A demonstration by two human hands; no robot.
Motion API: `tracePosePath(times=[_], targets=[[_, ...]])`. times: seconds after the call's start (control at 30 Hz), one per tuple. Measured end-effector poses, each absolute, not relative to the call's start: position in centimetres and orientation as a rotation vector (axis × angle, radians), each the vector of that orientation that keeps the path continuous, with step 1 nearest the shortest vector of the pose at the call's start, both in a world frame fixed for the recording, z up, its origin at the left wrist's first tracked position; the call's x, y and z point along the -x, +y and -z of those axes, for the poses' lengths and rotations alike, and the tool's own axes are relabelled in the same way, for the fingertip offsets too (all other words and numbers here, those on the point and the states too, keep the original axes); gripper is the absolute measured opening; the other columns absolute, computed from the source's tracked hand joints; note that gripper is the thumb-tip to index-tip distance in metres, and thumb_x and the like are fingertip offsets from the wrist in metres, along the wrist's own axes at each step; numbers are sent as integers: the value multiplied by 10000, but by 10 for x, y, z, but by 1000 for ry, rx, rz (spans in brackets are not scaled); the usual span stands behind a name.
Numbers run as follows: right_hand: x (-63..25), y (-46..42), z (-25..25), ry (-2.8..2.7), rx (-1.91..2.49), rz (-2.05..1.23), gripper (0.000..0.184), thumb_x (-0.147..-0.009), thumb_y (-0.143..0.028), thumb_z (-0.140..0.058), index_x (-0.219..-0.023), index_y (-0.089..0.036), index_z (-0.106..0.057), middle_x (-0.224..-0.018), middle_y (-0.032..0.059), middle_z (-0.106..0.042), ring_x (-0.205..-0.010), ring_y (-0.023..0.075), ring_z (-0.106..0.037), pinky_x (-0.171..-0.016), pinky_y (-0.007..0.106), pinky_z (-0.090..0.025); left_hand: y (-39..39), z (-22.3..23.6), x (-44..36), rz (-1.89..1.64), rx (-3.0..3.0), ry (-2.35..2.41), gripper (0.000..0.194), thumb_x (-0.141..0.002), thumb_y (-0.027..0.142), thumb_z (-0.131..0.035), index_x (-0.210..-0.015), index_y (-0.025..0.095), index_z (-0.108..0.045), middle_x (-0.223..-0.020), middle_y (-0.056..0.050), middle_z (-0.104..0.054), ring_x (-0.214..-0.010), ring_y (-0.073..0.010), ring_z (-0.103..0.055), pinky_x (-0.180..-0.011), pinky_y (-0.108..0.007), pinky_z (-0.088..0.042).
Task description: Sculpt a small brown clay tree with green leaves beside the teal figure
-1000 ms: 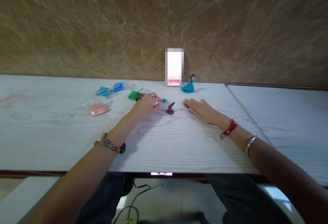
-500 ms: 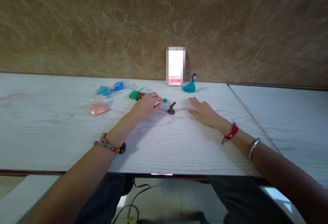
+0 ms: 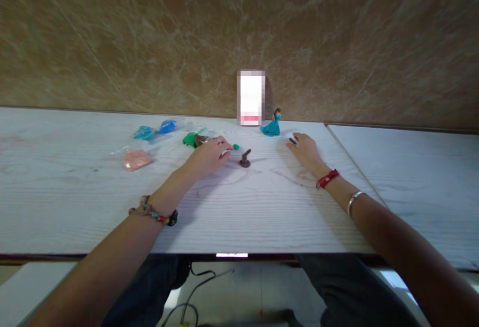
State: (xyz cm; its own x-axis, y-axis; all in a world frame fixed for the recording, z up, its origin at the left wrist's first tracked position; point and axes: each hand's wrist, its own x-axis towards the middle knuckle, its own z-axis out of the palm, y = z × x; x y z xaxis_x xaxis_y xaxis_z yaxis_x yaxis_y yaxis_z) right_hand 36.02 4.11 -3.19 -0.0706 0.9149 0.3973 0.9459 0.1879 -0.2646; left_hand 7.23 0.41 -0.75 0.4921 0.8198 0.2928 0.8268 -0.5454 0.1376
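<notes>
Right of centre, the brown roll [image 3: 292,141] slants down rightward between the right hand's [image 3: 304,150] parted fingertips. The left hand [image 3: 212,156] pinches a white stick [image 3: 225,152], green end [image 3: 236,146] pointing right.

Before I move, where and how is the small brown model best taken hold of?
I would pinch the brown model by its wide round base, coming from the near side; the thin top piece leans to the right and might bend.

The pale wood-grained counter [image 3: 239,212] looks matt; the clear bag of pink clay [image 3: 136,159] looks like glossy, crinkled plastic; the silvery bangle [image 3: 354,203] is smooth, shiny metal.
</notes>
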Motion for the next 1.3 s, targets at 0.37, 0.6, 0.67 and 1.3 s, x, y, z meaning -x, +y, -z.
tracePosePath(times=[0.37,0.6,0.67,1.3], targets=[[-355,36,21,-2098,1616,24,294,-776,-176,-475,-1013,-95,-628,-1003,122,-641,-917,201,-587,-837,307,-445,4,7,-71,501,2709,-1482,296,-829,228,-376,-981,128,-610,-1009,-84,-571,-895,-166,-546,-820,-300,-430],[-349,31,18,-2292,1592,-11,264,-824,-202,-438,-957,-125,-653,-989,97,-661,-936,198,-590,-857,302,-428,6,8,-69,468,2705,-1463,296,-827,232,-371,-985,152,-609,-995,-62,-573,-918,-160,-543,-848,-299,-427],[-341,25,16,-2401,1447,-23,269,-836,-207,-429,-989,-147,-642,-999,73,-666,-931,186,-597,-858,297,-428,6,8,-69,478,2701,-1462,293,-826,228,-372,-982,160,-610,-993,-58,-573,-909,-158,-545,-837,-295,-431],[-334,-24,10,-2859,1229,-23,540,-895,-446,-213,-1376,-200,-227,-1418,94,-286,-1302,254,-253,-996,552,-271,1,6,-71,574,2695,-1504,305,-846,253,-369,-985,142,-616,-985,-69,-561,-866,-164,-549,-808,-303,-439]])
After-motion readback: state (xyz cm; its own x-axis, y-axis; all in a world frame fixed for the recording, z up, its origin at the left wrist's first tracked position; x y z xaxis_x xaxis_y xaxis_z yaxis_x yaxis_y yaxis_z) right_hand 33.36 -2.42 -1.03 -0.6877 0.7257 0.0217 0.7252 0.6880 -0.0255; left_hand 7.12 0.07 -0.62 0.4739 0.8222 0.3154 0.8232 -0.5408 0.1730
